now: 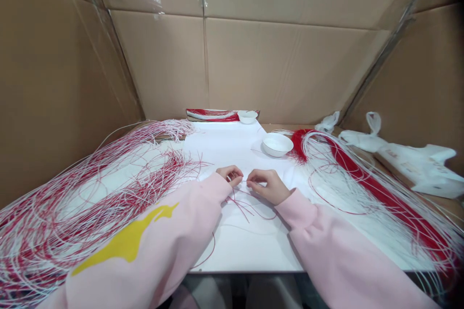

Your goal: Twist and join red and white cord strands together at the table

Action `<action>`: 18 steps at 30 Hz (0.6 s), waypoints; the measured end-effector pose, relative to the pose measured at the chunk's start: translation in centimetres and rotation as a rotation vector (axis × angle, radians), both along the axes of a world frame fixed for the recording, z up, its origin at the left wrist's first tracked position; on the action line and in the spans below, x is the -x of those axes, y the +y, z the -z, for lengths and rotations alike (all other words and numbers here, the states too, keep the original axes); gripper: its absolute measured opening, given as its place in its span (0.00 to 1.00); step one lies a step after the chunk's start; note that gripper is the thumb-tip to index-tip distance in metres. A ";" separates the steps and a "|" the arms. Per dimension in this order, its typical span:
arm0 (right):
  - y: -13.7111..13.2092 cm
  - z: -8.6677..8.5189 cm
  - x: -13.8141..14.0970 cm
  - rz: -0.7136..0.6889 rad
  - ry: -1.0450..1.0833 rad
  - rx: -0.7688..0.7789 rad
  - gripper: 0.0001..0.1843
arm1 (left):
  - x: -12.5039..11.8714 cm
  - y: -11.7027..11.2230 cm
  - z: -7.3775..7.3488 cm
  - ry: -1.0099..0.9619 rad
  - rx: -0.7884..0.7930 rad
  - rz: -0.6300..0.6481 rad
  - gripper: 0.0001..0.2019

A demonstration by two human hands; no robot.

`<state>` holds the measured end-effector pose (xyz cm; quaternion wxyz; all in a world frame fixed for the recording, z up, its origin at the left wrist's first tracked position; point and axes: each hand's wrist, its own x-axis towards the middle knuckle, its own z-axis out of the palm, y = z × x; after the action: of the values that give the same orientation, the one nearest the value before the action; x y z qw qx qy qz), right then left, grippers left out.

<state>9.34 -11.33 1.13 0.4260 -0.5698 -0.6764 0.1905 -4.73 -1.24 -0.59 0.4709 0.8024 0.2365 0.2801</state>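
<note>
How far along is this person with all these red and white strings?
Hard to say exactly. Already done, it seems: a tidy bundle lies at the table's far edge. In hand: the left hand and right hand pinch a thin strand. Still to go: big loose string heaps fill both sides.

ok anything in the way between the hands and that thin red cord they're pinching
Nothing visible does: the left hand and right hand pinch the thin red cord at their fingertips, above a white sheet. The round white bowl sits farther off, not between them.
</note>
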 end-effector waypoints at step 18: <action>0.0 -0.2 0.6 0.070 -0.039 -0.062 0.03 | 0.2 -0.3 0.1 0.010 0.000 0.061 0.06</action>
<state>8.73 -11.34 1.30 0.4369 -0.5831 -0.6697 0.1433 -4.91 -1.53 -0.67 0.4778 0.8107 0.2144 0.2617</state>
